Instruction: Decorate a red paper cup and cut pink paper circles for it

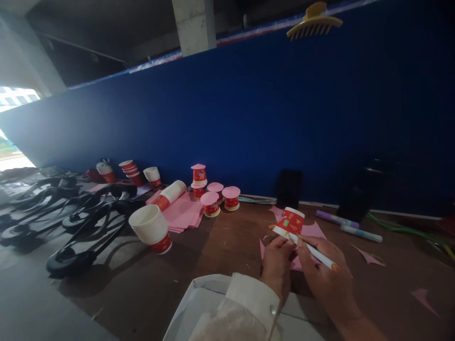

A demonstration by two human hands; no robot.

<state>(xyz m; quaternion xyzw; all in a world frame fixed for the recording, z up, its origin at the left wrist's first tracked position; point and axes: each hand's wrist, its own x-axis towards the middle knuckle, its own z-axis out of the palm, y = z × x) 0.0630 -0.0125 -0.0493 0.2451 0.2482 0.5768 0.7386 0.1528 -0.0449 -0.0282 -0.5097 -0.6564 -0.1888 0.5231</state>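
Note:
A red paper cup (291, 221) with a white rim and a gold pattern leans over pieces of pink paper (313, 230). The fingers of my left hand (277, 263) are closed at the cup's lower edge. In my right hand (325, 272) is a white marker (320, 255) with an orange end, gripped like a pen. Its tip meets the cup's white edge close to my left fingers; whether it leaves a mark there is too small to tell. Part of the pink paper is hidden beneath both hands.
Several small red cups topped with pink discs (231, 192) stand by the blue partition (227, 118). Left of them are a stack of pink sheets (185, 213), nested white cups (145, 220) and black headsets (71, 260). A purple marker (336, 219) and paper scraps (368, 255) lie on the right.

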